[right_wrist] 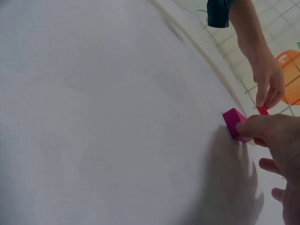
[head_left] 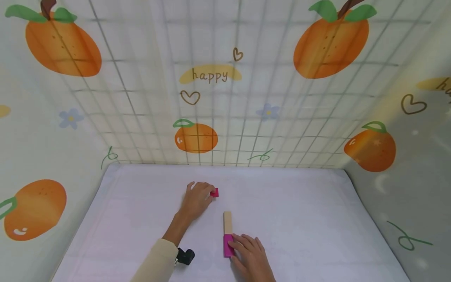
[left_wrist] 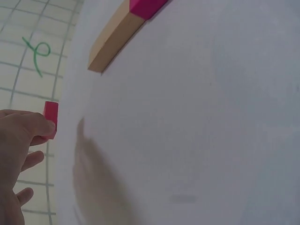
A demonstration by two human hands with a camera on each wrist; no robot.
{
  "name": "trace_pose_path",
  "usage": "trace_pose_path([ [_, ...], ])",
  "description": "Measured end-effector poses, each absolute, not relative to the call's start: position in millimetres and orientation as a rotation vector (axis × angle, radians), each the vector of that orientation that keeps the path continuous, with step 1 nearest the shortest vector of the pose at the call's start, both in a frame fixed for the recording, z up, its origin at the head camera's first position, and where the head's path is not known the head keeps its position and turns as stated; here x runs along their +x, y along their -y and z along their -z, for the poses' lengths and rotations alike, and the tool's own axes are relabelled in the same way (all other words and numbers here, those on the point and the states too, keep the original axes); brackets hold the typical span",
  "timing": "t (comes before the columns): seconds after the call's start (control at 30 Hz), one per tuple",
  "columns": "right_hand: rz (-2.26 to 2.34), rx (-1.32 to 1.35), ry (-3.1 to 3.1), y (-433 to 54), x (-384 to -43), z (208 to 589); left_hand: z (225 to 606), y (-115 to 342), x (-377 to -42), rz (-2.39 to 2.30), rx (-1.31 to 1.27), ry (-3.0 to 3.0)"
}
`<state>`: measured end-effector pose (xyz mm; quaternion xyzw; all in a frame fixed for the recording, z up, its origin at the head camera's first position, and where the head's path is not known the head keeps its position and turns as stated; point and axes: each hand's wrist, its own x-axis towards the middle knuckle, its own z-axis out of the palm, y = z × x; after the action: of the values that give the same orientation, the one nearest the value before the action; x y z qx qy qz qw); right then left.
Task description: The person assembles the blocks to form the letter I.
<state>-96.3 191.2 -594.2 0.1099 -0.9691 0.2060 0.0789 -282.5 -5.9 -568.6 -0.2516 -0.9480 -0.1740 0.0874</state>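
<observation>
My left hand (head_left: 196, 199) pinches a small red block (head_left: 216, 192) between thumb and fingers. In the left wrist view the red block (left_wrist: 50, 111) stands out past the thumb tip, the other fingers spread below it. Nearer me, my right hand (head_left: 251, 254) grips a magenta block (head_left: 227, 251) from its right side, thumb and index finger on it. A plain wooden block (head_left: 227, 223) lies end to end with the magenta one, both in a line pointing away from me. In the right wrist view, fingers partly hide the magenta block (right_wrist: 231, 122).
White cloth covers the table (head_left: 299, 219). A curtain (head_left: 218, 43) printed with oranges and a grid rises at its back edge, with more printed sheets on both sides. A black wrist camera (head_left: 185, 256) sits by the left sleeve (head_left: 156, 260).
</observation>
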Motion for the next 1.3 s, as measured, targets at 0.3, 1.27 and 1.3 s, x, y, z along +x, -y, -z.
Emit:
trace_pose_path([
  [0.3, -0.653, 0.334, 2.916, -191.6, -98.0, 595.8, 579.6, -10.3, -279.2, 0.465, -0.849, 2.795],
  [1.27, -0.667, 0.317, 2.991, -192.0, -98.1, 588.8, 592.3, -28.3, -269.7, 0.428, -0.955, 2.779],
  [1.3, -0.669, 0.320, 2.989, -192.1, -98.0, 588.1, 591.8, -28.4, -269.6, 0.424, -0.956, 2.777],
])
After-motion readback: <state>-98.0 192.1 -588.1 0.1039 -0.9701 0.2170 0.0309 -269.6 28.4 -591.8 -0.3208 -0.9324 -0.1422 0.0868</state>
